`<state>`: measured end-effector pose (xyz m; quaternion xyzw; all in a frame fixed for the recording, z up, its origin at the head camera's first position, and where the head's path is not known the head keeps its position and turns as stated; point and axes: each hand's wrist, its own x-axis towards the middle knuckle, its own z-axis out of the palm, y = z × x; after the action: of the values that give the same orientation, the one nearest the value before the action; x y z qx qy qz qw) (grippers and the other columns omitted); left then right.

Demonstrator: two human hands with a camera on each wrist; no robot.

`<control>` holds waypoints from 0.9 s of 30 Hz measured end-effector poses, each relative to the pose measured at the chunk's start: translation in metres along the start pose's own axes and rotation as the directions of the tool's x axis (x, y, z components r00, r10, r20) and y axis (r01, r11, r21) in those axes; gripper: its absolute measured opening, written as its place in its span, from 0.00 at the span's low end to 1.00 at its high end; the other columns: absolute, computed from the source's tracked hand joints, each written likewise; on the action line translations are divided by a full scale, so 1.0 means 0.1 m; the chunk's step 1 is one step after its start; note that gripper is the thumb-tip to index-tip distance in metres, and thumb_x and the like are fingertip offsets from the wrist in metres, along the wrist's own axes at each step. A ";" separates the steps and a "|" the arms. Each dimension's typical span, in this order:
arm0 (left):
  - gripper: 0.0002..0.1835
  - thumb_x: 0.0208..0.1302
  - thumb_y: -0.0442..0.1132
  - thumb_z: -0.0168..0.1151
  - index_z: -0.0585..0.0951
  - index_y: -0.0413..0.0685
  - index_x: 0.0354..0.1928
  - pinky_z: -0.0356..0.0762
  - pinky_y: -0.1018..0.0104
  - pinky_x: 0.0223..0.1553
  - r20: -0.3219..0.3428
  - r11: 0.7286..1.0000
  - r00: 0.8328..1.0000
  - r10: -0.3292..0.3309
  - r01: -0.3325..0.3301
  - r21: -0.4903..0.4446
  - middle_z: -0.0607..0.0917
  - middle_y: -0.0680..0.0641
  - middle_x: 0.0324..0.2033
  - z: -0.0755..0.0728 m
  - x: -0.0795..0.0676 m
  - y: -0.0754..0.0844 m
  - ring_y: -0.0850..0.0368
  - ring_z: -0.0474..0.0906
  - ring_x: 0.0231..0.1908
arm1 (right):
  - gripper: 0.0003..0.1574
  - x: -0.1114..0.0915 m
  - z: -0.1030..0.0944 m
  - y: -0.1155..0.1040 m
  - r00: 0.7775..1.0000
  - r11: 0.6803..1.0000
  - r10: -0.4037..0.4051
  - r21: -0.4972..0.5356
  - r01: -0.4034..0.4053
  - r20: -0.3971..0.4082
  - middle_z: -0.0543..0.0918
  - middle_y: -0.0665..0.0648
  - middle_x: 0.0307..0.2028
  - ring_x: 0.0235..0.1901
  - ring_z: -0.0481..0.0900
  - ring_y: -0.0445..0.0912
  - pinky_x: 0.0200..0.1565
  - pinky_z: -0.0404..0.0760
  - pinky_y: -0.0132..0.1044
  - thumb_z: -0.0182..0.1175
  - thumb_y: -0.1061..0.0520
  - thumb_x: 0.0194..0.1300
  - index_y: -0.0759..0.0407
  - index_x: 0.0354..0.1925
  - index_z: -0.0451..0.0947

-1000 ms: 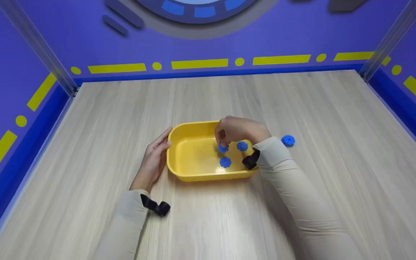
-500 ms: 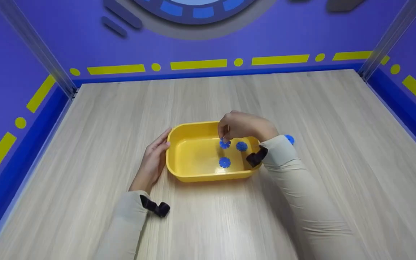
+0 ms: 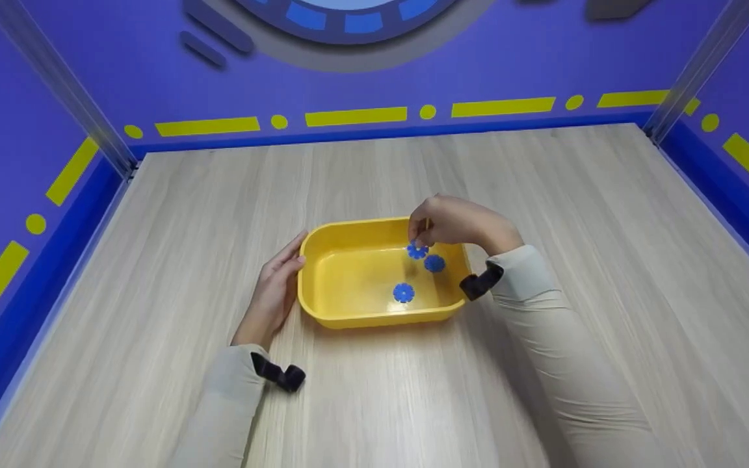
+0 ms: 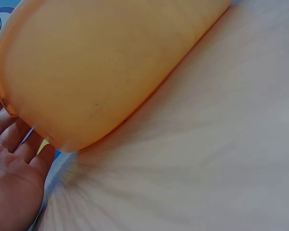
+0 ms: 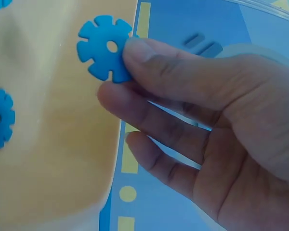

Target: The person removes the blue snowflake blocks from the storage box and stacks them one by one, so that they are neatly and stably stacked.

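Note:
A yellow plastic tub [image 3: 342, 279] sits mid-table. My left hand [image 3: 274, 286] rests along its outer left wall with straight fingers, the thumb at the rim; the left wrist view has the fingertips [image 4: 38, 151] against the tub's end. Over the tub's back right part, my right hand [image 3: 462, 224] pinches a blue interlocking disc [image 5: 103, 50], notched and with a centre hole, between thumb and fingers. Below it in the tub lie two similar pieces, a blue disc [image 3: 434, 263] towards the right wall and a blue disc [image 3: 404, 292] nearer the front.
The tub stands on a pale wood-grain table [image 3: 374, 403]. Purple-blue panels [image 3: 374, 84] with yellow marks close off the back and both sides. A black wrist camera [image 3: 482, 281] on the right sleeve hangs close to the tub's right rim.
My right hand has risen and moved right, lifting the pinched disc off towards the back right. A loose blue disc on the table has gone out of sight behind the right arm. The left hand stays put.

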<state>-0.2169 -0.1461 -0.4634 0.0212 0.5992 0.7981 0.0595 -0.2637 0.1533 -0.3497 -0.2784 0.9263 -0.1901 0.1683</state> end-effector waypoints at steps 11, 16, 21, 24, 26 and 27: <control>0.28 0.70 0.33 0.48 0.62 0.44 0.71 0.60 0.64 0.70 0.003 1.000 1.000 -0.006 0.006 0.001 0.60 0.48 0.73 -0.01 0.01 -0.01 0.56 0.57 0.72 | 0.07 -0.18 -0.08 0.19 0.995 0.999 -0.031 0.039 0.035 -0.097 0.87 0.53 0.37 0.34 0.81 0.46 0.44 0.85 0.39 0.63 0.64 0.62 0.58 0.38 0.85; 0.28 0.70 0.32 0.47 0.62 0.44 0.72 0.60 0.63 0.70 0.009 1.000 1.000 -0.014 0.014 -0.018 0.60 0.48 0.73 -0.02 0.01 -0.02 0.55 0.58 0.71 | 0.08 -0.26 -0.09 0.30 0.991 0.997 -0.018 0.072 0.028 -0.135 0.87 0.54 0.37 0.35 0.82 0.46 0.43 0.86 0.39 0.63 0.64 0.61 0.59 0.39 0.85; 0.28 0.70 0.33 0.48 0.61 0.44 0.72 0.59 0.64 0.71 0.013 1.000 1.000 -0.013 0.013 -0.016 0.60 0.48 0.73 -0.02 0.00 -0.01 0.56 0.57 0.72 | 0.08 -0.33 -0.08 0.44 0.980 0.995 -0.031 0.089 0.050 -0.197 0.87 0.56 0.37 0.35 0.83 0.47 0.43 0.86 0.40 0.61 0.64 0.63 0.60 0.41 0.85; 0.28 0.70 0.33 0.48 0.62 0.45 0.72 0.61 0.65 0.70 0.014 1.000 1.000 -0.017 0.017 -0.005 0.60 0.49 0.73 -0.02 0.00 -0.01 0.56 0.58 0.71 | 0.08 -0.39 -0.06 0.53 0.971 0.993 -0.019 0.110 0.046 -0.237 0.87 0.57 0.38 0.36 0.83 0.47 0.43 0.86 0.41 0.61 0.62 0.64 0.60 0.41 0.85; 0.28 0.70 0.34 0.48 0.63 0.46 0.72 0.62 0.67 0.69 0.012 1.000 1.000 -0.018 0.018 -0.001 0.61 0.50 0.73 -0.02 0.00 -0.01 0.57 0.59 0.71 | 0.08 -0.42 -0.04 0.59 0.965 0.990 -0.009 0.130 0.045 -0.263 0.87 0.57 0.38 0.36 0.83 0.47 0.44 0.86 0.42 0.61 0.61 0.64 0.59 0.41 0.85; 0.28 0.70 0.34 0.48 0.63 0.46 0.71 0.63 0.68 0.68 0.008 1.000 1.000 -0.019 0.019 -0.004 0.61 0.50 0.72 -0.02 0.00 -0.01 0.57 0.59 0.70 | 0.08 -0.44 -0.03 0.61 0.961 0.989 -0.006 0.140 0.047 -0.276 0.87 0.57 0.38 0.36 0.83 0.47 0.44 0.86 0.42 0.61 0.61 0.64 0.59 0.41 0.85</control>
<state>-0.2165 -0.1475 -0.4652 0.0185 0.5974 0.7987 0.0694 -0.2582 0.2268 -0.3652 -0.2486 0.9206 -0.2961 0.0552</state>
